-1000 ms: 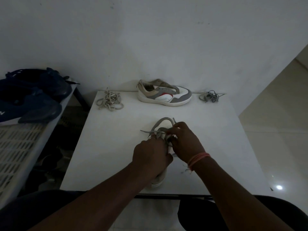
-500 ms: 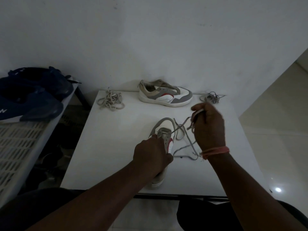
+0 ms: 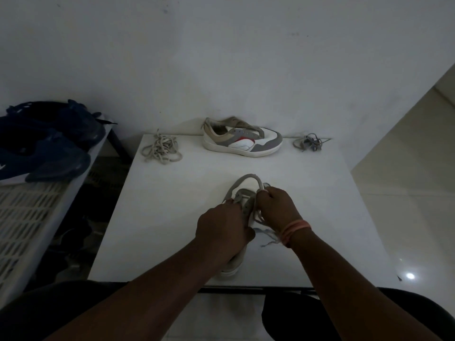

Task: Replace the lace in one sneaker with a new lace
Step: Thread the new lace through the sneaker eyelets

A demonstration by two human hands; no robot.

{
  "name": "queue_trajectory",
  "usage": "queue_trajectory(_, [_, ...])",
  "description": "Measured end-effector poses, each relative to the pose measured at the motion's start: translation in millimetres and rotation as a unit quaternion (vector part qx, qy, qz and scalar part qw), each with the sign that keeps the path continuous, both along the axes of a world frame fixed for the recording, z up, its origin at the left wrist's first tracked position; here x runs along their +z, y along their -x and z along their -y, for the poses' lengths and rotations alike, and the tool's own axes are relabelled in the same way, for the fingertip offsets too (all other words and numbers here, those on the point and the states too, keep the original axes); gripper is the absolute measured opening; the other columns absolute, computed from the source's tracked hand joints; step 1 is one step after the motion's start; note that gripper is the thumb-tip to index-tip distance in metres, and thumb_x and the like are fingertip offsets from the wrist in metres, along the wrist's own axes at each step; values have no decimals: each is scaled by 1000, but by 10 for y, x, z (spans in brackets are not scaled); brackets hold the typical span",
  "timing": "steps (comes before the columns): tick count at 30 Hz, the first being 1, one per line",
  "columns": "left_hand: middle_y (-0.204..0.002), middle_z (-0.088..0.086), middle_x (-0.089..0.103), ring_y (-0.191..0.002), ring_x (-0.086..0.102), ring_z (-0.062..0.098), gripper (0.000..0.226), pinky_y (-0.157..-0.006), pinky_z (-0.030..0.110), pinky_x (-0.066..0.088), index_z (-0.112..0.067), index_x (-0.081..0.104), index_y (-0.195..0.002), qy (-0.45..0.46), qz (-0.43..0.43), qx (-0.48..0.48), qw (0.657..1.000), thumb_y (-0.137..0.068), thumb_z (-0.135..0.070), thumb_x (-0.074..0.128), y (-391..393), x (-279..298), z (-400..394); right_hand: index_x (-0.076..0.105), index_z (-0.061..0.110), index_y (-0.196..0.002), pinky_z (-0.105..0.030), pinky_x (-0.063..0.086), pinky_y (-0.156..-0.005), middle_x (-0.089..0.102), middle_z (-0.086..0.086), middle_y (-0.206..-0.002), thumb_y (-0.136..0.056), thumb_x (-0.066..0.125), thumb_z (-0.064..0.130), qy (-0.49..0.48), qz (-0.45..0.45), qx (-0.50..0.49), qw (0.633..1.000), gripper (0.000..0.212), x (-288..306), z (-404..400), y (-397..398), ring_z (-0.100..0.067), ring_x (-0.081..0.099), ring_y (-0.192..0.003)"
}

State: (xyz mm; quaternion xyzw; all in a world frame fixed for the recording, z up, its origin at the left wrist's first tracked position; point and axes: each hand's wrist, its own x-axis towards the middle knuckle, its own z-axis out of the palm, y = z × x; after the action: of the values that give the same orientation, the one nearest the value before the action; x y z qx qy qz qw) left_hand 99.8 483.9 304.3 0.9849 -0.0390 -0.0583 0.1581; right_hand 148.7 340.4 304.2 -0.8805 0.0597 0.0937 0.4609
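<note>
Sneaker being laced at centre frame, on the worktop.
It was held by the left grip; the grey lace was pinched in the right grip.

Dark blue shoes sit on a white slatted rack left of the table.

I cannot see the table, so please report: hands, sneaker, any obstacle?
Left hand grips white-grey sneaker. Right hand pinches grey lace at eyelets. Nothing blocks the work.
</note>
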Motion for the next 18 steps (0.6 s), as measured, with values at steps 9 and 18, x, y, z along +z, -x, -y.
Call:
queue_trajectory(9, [-109,-2,69,-93,69,22,52,-72,28,47,-25,66,-112,-27,6,31,999,-77,-63,61,-28,24,-62,58,-2,-74,-40,51,-67,64,-24,-76,-93,50,32,17,33,-1,999,40,269,336,-142,-25,57,-69])
queue_trajectory(18, [-126,4,62,-107,63,28,68,-87,37,52,-22,59,-127,-29,14,29,999,-82,-73,53,19,57,-22,14,14,-156,-52,31,-117,26,-20,-155,-89,61,41,299,-99,196,928,86,-310,306,98,-44,26,-143])
